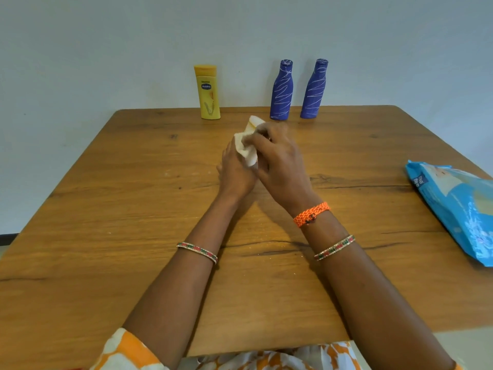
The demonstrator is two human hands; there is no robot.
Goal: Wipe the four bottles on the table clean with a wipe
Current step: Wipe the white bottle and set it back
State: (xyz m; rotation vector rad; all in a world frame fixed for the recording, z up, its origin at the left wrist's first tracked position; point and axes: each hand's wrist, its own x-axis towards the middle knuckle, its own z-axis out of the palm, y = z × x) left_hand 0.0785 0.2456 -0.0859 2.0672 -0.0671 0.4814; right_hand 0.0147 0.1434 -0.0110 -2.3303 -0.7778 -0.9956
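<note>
Gripping a white wipe mid-bench, both left hand and right hand curled round it; yellow bottle and two blue bottles upright along wooden bench's far edge against pale wall; blue wipe pack at right.

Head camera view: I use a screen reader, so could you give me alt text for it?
Above a wooden table, the left hand and right hand together hold a white wipe around a mostly hidden object. A yellow lotion bottle and two blue bottles stand upright at the far edge; a blue wipes pack lies right.
</note>
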